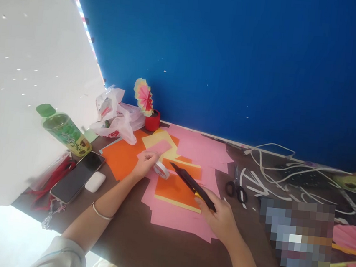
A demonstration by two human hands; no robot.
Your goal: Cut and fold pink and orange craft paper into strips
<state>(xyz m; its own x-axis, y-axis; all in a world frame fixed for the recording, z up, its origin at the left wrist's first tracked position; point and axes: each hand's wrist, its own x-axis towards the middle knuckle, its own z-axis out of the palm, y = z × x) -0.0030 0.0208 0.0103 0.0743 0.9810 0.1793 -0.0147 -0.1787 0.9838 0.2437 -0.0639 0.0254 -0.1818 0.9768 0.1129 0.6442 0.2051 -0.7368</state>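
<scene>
My left hand (146,164) is closed, its fingertips against a roll of white tape (162,170) that tilts above the paper. Just beyond those fingers is a small pink strip of paper (163,147) over yellow paper (149,140). In my right hand (217,213) is a black utility knife (189,180) with a yellow detail, its tip pointing up and left toward the tape. Beneath the knife lie orange pieces with yellow edges (172,189) on large pink sheets (179,219). More orange paper (122,155) is spread left of my left hand.
Scissors (236,189), white paper strips (251,182) and white cables (260,158) lie at right. At left are a green-capped bottle (66,131), a phone (77,176) and a white case (95,182). A plastic bag (113,114) and a red pot (152,121) with a paper fan (143,96) stand behind.
</scene>
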